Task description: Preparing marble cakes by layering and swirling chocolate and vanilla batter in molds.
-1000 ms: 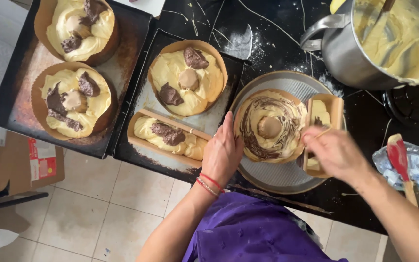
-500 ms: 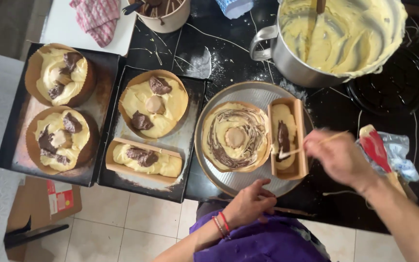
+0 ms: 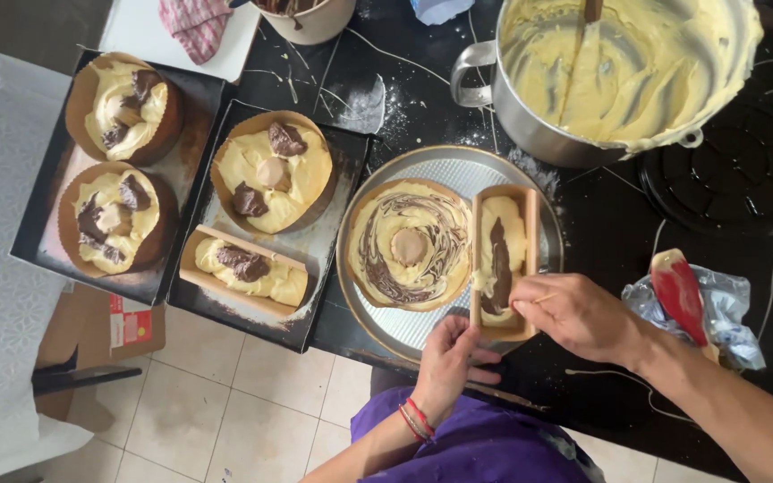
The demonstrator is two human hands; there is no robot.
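At the left edge of the black worktop [image 3: 619, 224], a dark baking tray [image 3: 46, 224] carries two round paper moulds [image 3: 123, 105] of pale batter dotted with chocolate. Just beside it a second dark tray [image 3: 315, 295] holds one more round mould [image 3: 272, 170] and a small loaf mould [image 3: 243, 270] lying slantwise. Near the front edge stands a round metal pan [image 3: 422, 326], which appears to serve as a working base for two pieces: a round mould with swirled batter [image 3: 407, 243] and, touching its right side, a narrow paper loaf mould [image 3: 503, 261]. This loaf mould runs front to back, its long axis pointing from the person toward the big steel pot [image 3: 628, 76] of yellow batter at the back edge.

The left hand [image 3: 449, 358] curls against the mould's near end, fingers closed on its front wall, seemingly to keep it from sliding. The right hand [image 3: 583, 313] pinches a thin wooden skewer [image 3: 543, 298] narrowly between fingertips, its tip aimed left into the chocolate streak. Right of the hand, a red spatula [image 3: 680, 291] rests on a crumpled plastic bag [image 3: 726, 313].
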